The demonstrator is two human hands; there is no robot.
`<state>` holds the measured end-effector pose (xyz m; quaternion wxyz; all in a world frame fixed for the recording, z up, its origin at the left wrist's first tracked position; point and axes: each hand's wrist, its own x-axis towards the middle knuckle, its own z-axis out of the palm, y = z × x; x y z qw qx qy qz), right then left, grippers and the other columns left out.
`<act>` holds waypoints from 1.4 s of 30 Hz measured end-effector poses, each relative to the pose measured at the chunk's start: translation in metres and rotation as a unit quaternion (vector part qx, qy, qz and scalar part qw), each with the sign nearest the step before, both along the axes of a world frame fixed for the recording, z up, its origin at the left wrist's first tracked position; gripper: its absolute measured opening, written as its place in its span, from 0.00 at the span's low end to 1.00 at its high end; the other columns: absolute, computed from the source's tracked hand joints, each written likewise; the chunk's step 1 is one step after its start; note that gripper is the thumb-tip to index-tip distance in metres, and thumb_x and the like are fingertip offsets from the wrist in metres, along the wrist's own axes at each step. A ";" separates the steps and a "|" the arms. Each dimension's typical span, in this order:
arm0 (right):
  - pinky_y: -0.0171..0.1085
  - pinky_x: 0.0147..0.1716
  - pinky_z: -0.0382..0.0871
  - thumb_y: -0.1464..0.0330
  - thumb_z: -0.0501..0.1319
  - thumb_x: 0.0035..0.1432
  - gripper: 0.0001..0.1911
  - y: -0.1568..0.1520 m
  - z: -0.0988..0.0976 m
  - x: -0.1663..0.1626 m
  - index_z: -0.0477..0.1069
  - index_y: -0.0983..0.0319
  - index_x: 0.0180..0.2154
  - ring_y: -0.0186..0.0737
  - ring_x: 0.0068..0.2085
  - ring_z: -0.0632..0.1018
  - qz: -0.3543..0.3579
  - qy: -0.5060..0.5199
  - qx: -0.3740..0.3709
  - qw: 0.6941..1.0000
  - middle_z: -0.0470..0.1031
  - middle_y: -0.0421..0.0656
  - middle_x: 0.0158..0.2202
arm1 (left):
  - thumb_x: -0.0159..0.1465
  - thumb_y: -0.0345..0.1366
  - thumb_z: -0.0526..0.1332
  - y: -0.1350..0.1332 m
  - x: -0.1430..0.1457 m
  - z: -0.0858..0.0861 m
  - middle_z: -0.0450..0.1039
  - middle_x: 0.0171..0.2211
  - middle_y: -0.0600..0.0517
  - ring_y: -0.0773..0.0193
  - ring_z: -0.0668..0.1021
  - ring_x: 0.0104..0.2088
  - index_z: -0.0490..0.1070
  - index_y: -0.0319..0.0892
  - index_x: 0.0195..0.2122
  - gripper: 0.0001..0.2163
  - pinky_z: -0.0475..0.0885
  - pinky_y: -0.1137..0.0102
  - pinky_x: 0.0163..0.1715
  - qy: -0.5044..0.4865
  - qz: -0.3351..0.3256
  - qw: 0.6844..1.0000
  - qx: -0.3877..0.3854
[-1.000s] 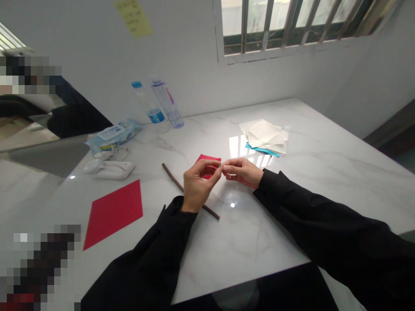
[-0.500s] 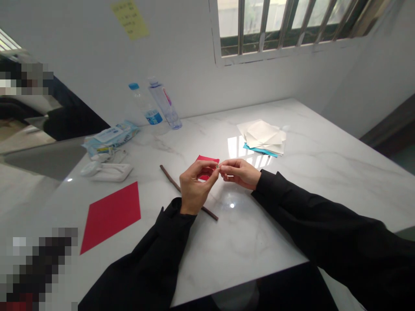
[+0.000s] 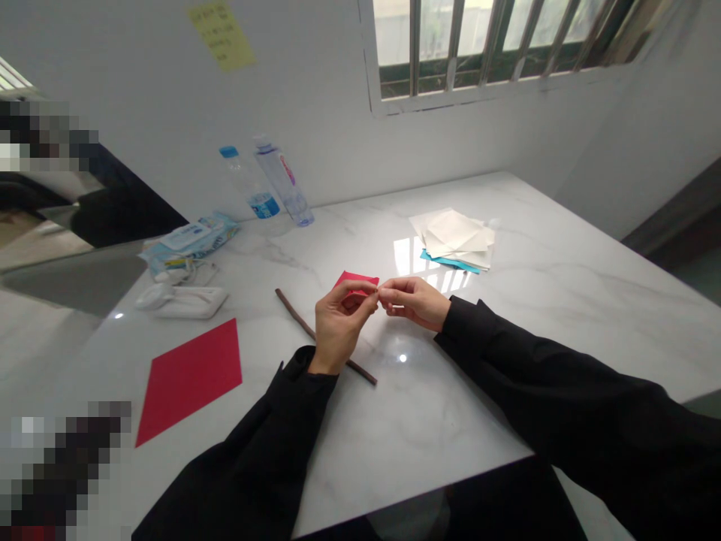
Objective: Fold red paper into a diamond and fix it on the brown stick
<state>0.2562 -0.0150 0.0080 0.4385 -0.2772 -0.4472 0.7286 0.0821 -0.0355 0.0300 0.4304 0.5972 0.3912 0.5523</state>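
Note:
My left hand (image 3: 341,323) and my right hand (image 3: 415,300) meet fingertip to fingertip above the table. Thumb and forefinger of each are pinched together around something too small to make out. Behind my left hand lies a small piece of red paper (image 3: 360,279), partly hidden by the fingers. A thin brown stick (image 3: 293,312) runs slantwise on the table under my left hand and wrist, which cover its middle. Farther left, a larger red paper sheet (image 3: 194,379) lies flat.
Cream paper sheets (image 3: 454,233) with a blue sheet (image 3: 451,261) beneath lie at the back right. Two plastic bottles, one blue-capped (image 3: 248,184) and one clear (image 3: 285,180), stand by the wall. A wipes pack (image 3: 194,237) and a white device (image 3: 194,302) are at left.
The fingertips of both hands have drawn closer together, and the tiny light spot seen between them is now hidden. The view has shifted slightly.

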 end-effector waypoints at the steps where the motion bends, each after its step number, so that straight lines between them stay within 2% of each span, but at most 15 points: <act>1: 0.34 0.34 0.65 0.54 0.78 0.48 0.20 0.000 0.000 0.000 0.79 0.63 0.32 0.30 0.30 0.69 -0.005 0.002 0.002 1.000 0.73 0.38 0.29 | 0.59 0.39 0.76 0.000 0.000 0.000 0.81 0.30 0.53 0.66 0.82 0.29 0.79 0.42 0.37 0.10 0.79 0.71 0.33 0.000 0.000 1.000 0.001; 7: 0.35 0.33 0.65 0.54 0.79 0.46 0.21 0.002 0.001 0.002 0.79 0.62 0.32 0.31 0.30 0.69 -0.046 -0.005 0.021 0.999 0.72 0.37 0.27 | 0.58 0.40 0.76 -0.001 0.001 -0.002 0.81 0.30 0.52 0.63 0.83 0.31 0.79 0.42 0.35 0.10 0.80 0.70 0.33 0.020 -0.002 1.000 0.007; 15: 0.35 0.35 0.68 0.52 0.77 0.48 0.22 0.006 -0.002 0.009 0.79 0.63 0.32 0.32 0.31 0.71 -0.036 -0.066 0.035 0.997 0.72 0.38 0.27 | 0.59 0.40 0.75 0.000 0.001 -0.006 0.81 0.31 0.51 0.64 0.83 0.31 0.80 0.41 0.36 0.10 0.80 0.69 0.34 0.040 -0.020 0.999 0.005; 22: 0.35 0.35 0.68 0.51 0.76 0.50 0.22 0.005 -0.003 0.011 0.79 0.63 0.33 0.32 0.32 0.72 -0.029 -0.059 0.032 0.997 0.72 0.38 0.27 | 0.59 0.42 0.75 0.003 0.000 -0.004 0.81 0.29 0.51 0.65 0.81 0.27 0.81 0.40 0.36 0.11 0.78 0.69 0.32 0.027 -0.023 0.999 -0.038; 27: 0.35 0.35 0.68 0.50 0.78 0.46 0.25 0.007 -0.005 0.012 0.79 0.63 0.34 0.33 0.33 0.73 -0.019 -0.079 0.026 0.996 0.75 0.39 0.29 | 0.58 0.45 0.76 0.007 -0.002 -0.008 0.81 0.31 0.50 0.65 0.80 0.29 0.81 0.40 0.35 0.14 0.79 0.68 0.35 0.014 -0.042 0.996 -0.081; 34: 0.34 0.33 0.67 0.51 0.77 0.48 0.24 0.011 -0.007 0.013 0.77 0.63 0.34 0.32 0.31 0.71 -0.005 -0.098 0.048 0.994 0.73 0.38 0.27 | 0.56 0.50 0.76 0.012 -0.006 -0.013 0.82 0.34 0.48 0.63 0.82 0.33 0.81 0.39 0.38 0.19 0.80 0.64 0.41 0.004 -0.074 0.987 -0.145; 42: 0.34 0.32 0.67 0.49 0.76 0.48 0.25 0.013 -0.012 0.011 0.77 0.63 0.34 0.32 0.30 0.72 -0.010 -0.102 0.077 0.992 0.74 0.38 0.27 | 0.55 0.49 0.77 0.013 -0.009 -0.013 0.82 0.34 0.48 0.62 0.82 0.34 0.81 0.39 0.39 0.20 0.80 0.63 0.42 0.012 -0.078 0.988 -0.136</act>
